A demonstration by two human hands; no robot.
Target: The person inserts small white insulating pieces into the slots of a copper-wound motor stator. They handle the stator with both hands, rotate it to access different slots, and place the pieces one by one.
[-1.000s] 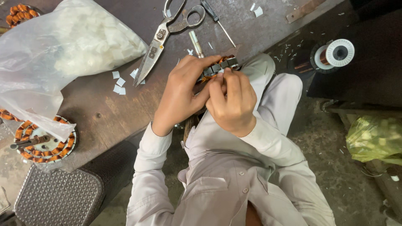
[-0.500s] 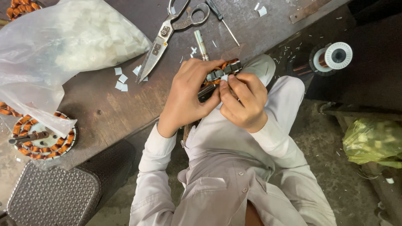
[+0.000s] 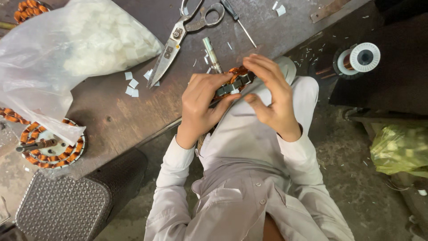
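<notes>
Nearest me, at centre frame just over my lap, my left hand (image 3: 200, 105) is curled shut around the wound stator (image 3: 235, 81), thumb under and fingers over its lower left edge. My right hand (image 3: 272, 96) pinches the stator's upper right rim, fingertips pressed together on the dark core. The stator sits between both hands at the near edge of the surface (image 3: 116, 116), mostly hidden; I see only dark steel segments and orange-copper coils.

I judge it stiff and fairly heavy for its size, the steel core safe to clamp, the copper windings easily nicked, so I'd hold it by the core's rim. It looks edge-on to me, the visible edge running from lower left to upper right; where its axis points I cannot tell.

Farther up lie a metal shaft (image 3: 211, 54), scissors (image 3: 183, 33), a screwdriver (image 3: 238, 21), and a plastic bag (image 3: 67, 53) upper left. A wire spool (image 3: 359, 59) sits right.
</notes>
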